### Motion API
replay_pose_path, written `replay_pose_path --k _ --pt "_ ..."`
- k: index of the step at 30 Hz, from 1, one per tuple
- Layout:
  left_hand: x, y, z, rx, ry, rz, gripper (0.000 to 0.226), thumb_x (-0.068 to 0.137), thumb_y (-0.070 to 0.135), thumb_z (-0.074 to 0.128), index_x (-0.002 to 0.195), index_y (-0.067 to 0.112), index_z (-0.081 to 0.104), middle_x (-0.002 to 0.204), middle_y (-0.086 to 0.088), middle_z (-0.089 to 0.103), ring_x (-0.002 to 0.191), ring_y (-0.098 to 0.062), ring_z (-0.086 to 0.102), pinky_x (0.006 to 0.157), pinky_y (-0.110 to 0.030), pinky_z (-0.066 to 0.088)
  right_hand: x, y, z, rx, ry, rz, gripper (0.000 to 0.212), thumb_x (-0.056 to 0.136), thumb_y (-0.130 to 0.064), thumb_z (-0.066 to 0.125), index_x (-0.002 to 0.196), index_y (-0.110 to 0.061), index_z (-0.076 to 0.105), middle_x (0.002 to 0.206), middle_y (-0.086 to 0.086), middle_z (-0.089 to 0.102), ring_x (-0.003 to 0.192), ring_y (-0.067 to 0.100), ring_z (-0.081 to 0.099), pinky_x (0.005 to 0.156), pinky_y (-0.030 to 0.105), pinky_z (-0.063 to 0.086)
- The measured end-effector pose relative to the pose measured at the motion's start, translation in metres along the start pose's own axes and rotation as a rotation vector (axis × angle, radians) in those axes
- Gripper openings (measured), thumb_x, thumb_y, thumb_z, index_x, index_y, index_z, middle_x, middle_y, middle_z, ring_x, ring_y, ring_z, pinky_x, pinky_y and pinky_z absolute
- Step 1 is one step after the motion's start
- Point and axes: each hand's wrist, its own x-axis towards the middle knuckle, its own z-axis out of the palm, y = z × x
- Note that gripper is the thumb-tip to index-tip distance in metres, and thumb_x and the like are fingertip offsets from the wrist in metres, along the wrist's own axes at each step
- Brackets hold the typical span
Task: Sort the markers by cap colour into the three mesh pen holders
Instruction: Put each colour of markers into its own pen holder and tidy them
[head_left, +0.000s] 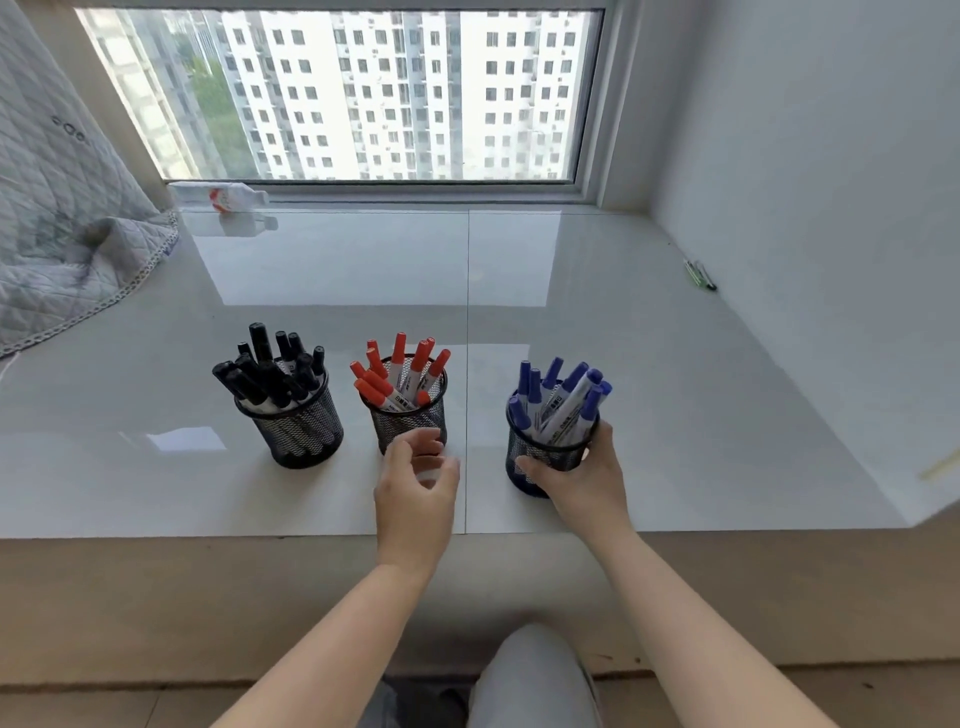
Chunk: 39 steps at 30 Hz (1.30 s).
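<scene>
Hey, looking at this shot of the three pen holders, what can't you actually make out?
- Head view: left hand is motion-blurred; whether it touches the red holder is unclear.
- Right hand covers the blue holder front.
- Marker label print: too small.
- Small items by the right wall: too small to identify.
- Bottle label: blurred.

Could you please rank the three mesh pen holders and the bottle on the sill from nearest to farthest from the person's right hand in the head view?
From the right hand:
1. Blue-cap holder, gripped by that hand, on the right.
2. Red-cap holder, middle, just behind the left hand.
3. Black-cap holder, on the left.
4. Bottle, lying far back left by the window.
</scene>
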Motion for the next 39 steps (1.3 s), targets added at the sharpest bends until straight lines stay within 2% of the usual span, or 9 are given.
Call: replay_pose_path --k 6,12,16,19,22,27,32,35,39 --pt "0.004 0.017 0.006 -0.014 -0.149 0.097 0.02 0.087 0.027 0.061 0.106 0.024 0.056 0.09 0.009 0.059 0.077 0.003 0.056 0.064 -0.005 0.043 -0.017 -0.006 0.01 -0.026 0.008 -0.02 0.071 0.055 -0.035 0.083 0.11 -0.042 0.037 0.114 -0.012 0.056 0.102 0.009 0.055 0.083 0.027 0.047" --pt "0.015 0.037 0.004 0.009 -0.188 0.155 0.018 0.088 0.028 0.06 0.105 0.024 0.056 0.088 0.012 0.059 0.075 0.001 0.056 0.062 -0.002 0.041 -0.019 -0.013 -0.001 -0.028 -0.09 -0.053 0.076 0.055 -0.036 0.084 0.115 -0.044 0.037 0.111 -0.023 0.053 0.1 -0.006 0.051 0.074 0.008 0.039" --pt "0.028 0.056 0.006 0.011 -0.195 0.223 0.009 0.089 0.024 0.057 0.096 0.029 0.058 0.088 0.015 0.06 0.073 0.011 0.054 0.062 -0.002 0.04 -0.017 -0.016 -0.023 -0.01 -0.088 -0.072 0.076 0.072 -0.054 0.068 0.135 -0.032 0.032 0.123 -0.017 0.05 0.113 0.001 0.047 0.087 0.018 0.039" --pt "0.04 0.072 0.011 0.111 -0.247 0.325 0.008 0.09 0.022 0.056 0.092 0.029 0.06 0.088 0.021 0.057 0.078 0.012 0.054 0.063 -0.005 0.043 -0.006 -0.027 -0.043 -0.022 -0.022 -0.071 0.035 0.089 -0.042 0.052 0.12 -0.027 0.048 0.107 -0.012 0.056 0.1 0.002 0.054 0.072 0.006 0.042" --pt "0.056 0.087 0.021 0.246 -0.337 0.396 0.011 0.09 0.024 0.055 0.097 0.026 0.064 0.09 0.021 0.056 0.081 0.007 0.055 0.07 -0.015 0.047 0.006 -0.041 -0.058 -0.094 -0.042 -0.086 0.016 0.089 -0.035 0.055 0.102 -0.027 0.057 0.097 -0.012 0.06 0.084 -0.003 0.055 0.062 0.0 0.04" --pt "0.078 0.102 0.042 0.456 -0.628 0.449 0.022 0.094 0.028 0.048 0.111 0.032 0.062 0.111 0.015 0.057 0.101 -0.004 0.05 0.088 -0.026 0.042 0.018 -0.049 -0.061 -0.252 -0.157 -0.123 0.009 0.088 -0.03 0.058 0.09 -0.024 0.064 0.075 -0.018 0.061 0.062 -0.007 0.056 0.054 0.003 0.038" --pt "0.084 0.1 0.054 0.596 -0.848 0.537 0.029 0.098 0.029 0.039 0.118 0.034 0.06 0.124 0.013 0.055 0.113 -0.007 0.041 0.088 -0.023 0.028 0.024 -0.05 -0.059 -0.277 -0.182 -0.154 0.003 0.087 -0.028 0.062 0.087 -0.026 0.063 0.077 -0.017 0.061 0.067 -0.002 0.057 0.056 0.005 0.04" --pt "0.086 0.099 0.054 0.618 -0.883 0.573 0.026 0.093 0.04 0.046 0.115 0.036 0.06 0.12 0.015 0.056 0.107 -0.004 0.04 0.089 -0.027 0.033 0.025 -0.052 -0.058 -0.256 -0.188 -0.165 0.001 0.085 -0.031 0.063 0.085 -0.03 0.062 0.076 -0.016 0.062 0.068 0.001 0.059 0.057 0.007 0.042" --pt "0.086 0.097 0.048 0.575 -0.782 0.64 0.018 0.087 0.04 0.058 0.101 0.033 0.067 0.107 0.018 0.054 0.104 -0.005 0.043 0.087 -0.028 0.04 0.026 -0.054 -0.056 -0.259 -0.194 -0.176 0.003 0.085 -0.035 0.062 0.083 -0.033 0.06 0.076 -0.015 0.063 0.066 0.0 0.058 0.054 0.009 0.04"
